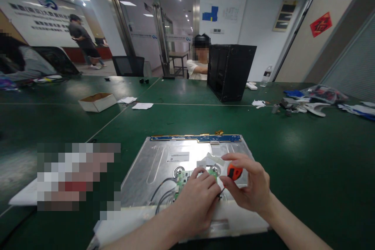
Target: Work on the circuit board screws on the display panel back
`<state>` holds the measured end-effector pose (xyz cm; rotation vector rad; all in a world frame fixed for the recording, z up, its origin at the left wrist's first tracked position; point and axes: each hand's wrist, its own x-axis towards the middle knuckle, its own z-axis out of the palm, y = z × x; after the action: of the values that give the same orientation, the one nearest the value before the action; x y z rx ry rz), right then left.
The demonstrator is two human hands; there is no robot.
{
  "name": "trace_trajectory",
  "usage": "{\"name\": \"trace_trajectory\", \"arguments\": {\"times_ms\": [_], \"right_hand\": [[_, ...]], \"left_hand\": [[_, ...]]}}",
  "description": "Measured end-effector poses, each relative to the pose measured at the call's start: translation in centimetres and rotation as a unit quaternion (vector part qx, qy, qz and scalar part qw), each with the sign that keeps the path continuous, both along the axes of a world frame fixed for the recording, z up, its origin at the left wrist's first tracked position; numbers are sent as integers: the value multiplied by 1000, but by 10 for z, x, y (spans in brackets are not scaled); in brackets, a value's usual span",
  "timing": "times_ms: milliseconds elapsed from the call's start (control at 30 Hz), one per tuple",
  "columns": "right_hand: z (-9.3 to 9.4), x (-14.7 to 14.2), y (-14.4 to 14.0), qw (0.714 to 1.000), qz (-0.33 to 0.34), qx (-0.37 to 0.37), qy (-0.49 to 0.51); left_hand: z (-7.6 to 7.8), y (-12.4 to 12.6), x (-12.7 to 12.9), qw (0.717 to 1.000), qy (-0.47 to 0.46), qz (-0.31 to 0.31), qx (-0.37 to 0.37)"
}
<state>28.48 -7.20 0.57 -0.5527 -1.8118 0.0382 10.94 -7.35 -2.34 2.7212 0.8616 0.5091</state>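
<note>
Fingers (206, 181) over green board (182, 179), black case (233, 72) beyond

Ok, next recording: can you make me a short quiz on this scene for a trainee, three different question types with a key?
1. Multiple choice: what is the main colour of the tool in the right hand?
A. blue
B. orange
C. white

2. True or false: the black case stands on the table, farther from the camera than the metal panel.

3. Fill in: the left hand is over the green ____ on the panel.

Key:
1. B
2. True
3. board
</note>
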Motion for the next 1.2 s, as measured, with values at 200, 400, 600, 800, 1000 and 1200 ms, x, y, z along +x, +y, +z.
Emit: {"name": "trace_trajectory", "arguments": {"times_ms": [200,400,600,800,1000,1200], "right_hand": [[-2,0,-1,1000,1,-5,6],[7,2,-1,999,-25,33,-24],[9,3,-3,998,-33,48,-39],[3,1,-2,999,0,36,-8],[1,0,-2,1000,6,9,-7],[7,3,-2,999,-17,32,-34]], "left_hand": [[2,1,0,1000,14,-5,6],[0,1,0,1000,10,-6,6],[-1,2,1,1000,8,-6,4],[0,0,0,1000,-6,3,8],[-1,1,0,1000,2,-4,-1],[0,2,0,1000,10,-2,-4]]}}
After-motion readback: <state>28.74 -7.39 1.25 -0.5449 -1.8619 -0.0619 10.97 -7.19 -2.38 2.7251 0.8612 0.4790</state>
